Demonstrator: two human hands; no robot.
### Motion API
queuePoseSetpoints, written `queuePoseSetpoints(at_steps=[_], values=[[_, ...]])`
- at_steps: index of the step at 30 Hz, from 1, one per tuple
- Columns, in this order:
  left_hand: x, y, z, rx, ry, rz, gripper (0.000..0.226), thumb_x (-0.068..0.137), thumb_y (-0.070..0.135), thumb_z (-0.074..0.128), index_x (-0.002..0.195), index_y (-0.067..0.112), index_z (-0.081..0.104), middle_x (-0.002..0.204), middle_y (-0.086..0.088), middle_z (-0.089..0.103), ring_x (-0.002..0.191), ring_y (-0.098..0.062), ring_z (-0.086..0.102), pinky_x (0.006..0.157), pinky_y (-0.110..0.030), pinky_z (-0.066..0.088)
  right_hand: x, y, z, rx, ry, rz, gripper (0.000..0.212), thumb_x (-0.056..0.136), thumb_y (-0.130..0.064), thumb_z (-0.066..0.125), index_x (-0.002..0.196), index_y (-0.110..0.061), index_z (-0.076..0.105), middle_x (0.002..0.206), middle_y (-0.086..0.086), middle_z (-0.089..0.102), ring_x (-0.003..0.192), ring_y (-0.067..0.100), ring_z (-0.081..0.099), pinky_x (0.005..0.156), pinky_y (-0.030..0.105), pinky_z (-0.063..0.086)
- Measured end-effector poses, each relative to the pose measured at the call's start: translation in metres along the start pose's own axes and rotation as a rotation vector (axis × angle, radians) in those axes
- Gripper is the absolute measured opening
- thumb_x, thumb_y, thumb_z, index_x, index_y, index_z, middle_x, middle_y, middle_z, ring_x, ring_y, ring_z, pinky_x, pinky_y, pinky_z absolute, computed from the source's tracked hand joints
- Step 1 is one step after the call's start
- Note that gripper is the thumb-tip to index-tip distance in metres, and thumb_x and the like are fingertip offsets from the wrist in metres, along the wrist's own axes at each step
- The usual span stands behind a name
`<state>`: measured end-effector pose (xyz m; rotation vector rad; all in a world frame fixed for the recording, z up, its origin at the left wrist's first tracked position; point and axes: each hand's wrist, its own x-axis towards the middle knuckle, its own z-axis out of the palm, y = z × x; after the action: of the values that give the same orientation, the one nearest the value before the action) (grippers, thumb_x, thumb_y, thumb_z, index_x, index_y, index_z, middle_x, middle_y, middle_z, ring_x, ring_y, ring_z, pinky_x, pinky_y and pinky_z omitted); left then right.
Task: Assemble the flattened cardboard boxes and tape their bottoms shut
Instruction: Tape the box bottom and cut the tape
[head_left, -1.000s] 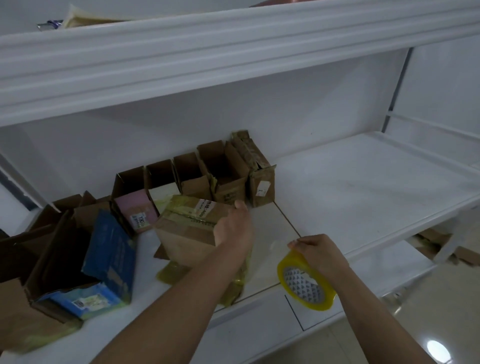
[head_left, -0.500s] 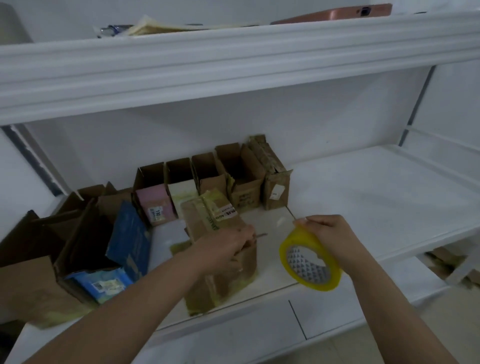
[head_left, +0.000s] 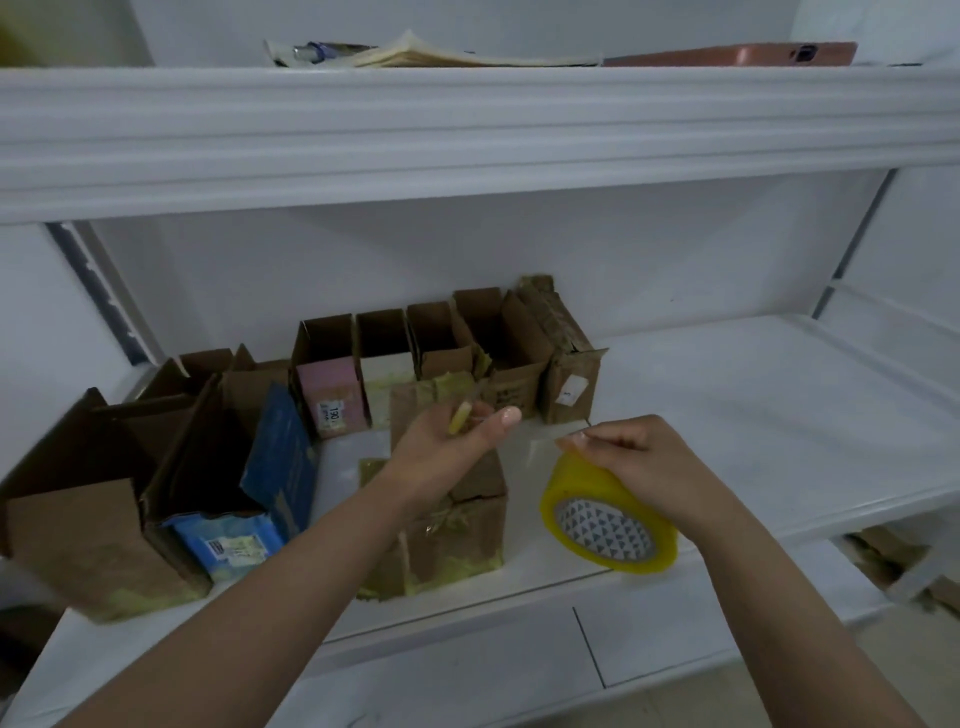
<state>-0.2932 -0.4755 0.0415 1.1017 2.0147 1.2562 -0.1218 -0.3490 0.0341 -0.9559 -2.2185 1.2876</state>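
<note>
White shelf unit (head_left: 727, 415) in front of me, white back wall (head_left: 363, 260). Thick moulded upper shelf (head_left: 467, 135) overhead, papers (head_left: 441, 54) and a pinkish flat item (head_left: 727, 53) on top. Pale floor (head_left: 909, 649) at bottom right. Dim, even light.

A white shelf (head_left: 727, 415) carries a row of open cardboard boxes (head_left: 447, 338) along its back wall, larger open boxes (head_left: 93, 519) at the left, and one taped box (head_left: 457, 525) standing near the front edge.
</note>
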Motion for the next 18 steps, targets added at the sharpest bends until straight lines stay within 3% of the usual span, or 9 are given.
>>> queuePoseSetpoints(at_steps=[3, 6, 9, 11, 15, 18], values=[[0.001, 0.006, 0.015, -0.006, -0.112, 0.032, 0.041, 0.073, 0.062, 0.065, 0.076, 0.021, 0.063, 0.075, 0.007, 0.058, 0.069, -0.002, 0.052, 0.069, -0.029, 0.047, -0.004, -0.009, 0.006, -0.023, -0.019, -0.032, 0.019, 0.093, -0.034, 0.063, 0.085, -0.032, 0.079, 0.081, 0.005, 0.073, 0.081, 0.022, 0.069, 0.083, 0.040, 0.054], [0.007, 0.002, 0.015, 0.033, -0.029, 0.106, 0.034, 0.077, 0.042, 0.078, 0.066, 0.012, 0.064, 0.057, 0.008, 0.056, 0.054, 0.001, 0.052, 0.054, -0.016, 0.041, -0.005, -0.010, 0.005, 0.054, -0.114, 0.017, 0.013, 0.089, -0.037, 0.066, 0.095, -0.034, 0.076, 0.091, 0.005, 0.075, 0.085, 0.019, 0.071, 0.082, 0.034, 0.057], [0.012, -0.001, 0.004, 0.092, 0.030, 0.163, 0.034, 0.081, 0.038, 0.075, 0.061, 0.016, 0.059, 0.052, 0.012, 0.049, 0.053, -0.002, 0.050, 0.057, -0.019, 0.044, -0.004, -0.006, -0.006, 0.265, -0.254, 0.111, 0.059, 0.063, -0.051, 0.074, 0.119, -0.031, 0.066, 0.111, 0.005, 0.071, 0.099, 0.021, 0.070, 0.083, 0.035, 0.058], [0.012, -0.004, -0.006, 0.170, 0.089, 0.179, 0.035, 0.083, 0.038, 0.073, 0.061, 0.015, 0.057, 0.054, 0.012, 0.047, 0.054, -0.003, 0.049, 0.060, -0.026, 0.045, -0.001, -0.002, -0.012, 0.406, -0.250, 0.118, 0.071, 0.059, -0.050, 0.073, 0.123, -0.021, 0.065, 0.112, 0.011, 0.072, 0.103, 0.028, 0.069, 0.089, 0.044, 0.056], [0.000, -0.018, -0.034, 0.165, 0.222, 0.136, 0.034, 0.086, 0.034, 0.069, 0.068, 0.007, 0.060, 0.059, 0.003, 0.052, 0.056, -0.003, 0.053, 0.057, -0.022, 0.042, 0.005, 0.005, -0.019, 0.403, -0.237, 0.121, 0.059, 0.064, -0.043, 0.071, 0.116, -0.014, 0.069, 0.110, 0.017, 0.071, 0.102, 0.032, 0.069, 0.092, 0.044, 0.054], [-0.009, -0.046, -0.054, 0.130, 0.293, 0.035, 0.035, 0.085, 0.035, 0.071, 0.062, 0.015, 0.054, 0.060, 0.001, 0.054, 0.063, -0.014, 0.056, 0.066, -0.031, 0.045, 0.009, 0.007, -0.017, 0.127, -0.254, 0.125, 0.048, 0.064, -0.049, 0.072, 0.099, -0.016, 0.075, 0.095, 0.008, 0.075, 0.085, 0.019, 0.072, 0.074, 0.028, 0.057]])
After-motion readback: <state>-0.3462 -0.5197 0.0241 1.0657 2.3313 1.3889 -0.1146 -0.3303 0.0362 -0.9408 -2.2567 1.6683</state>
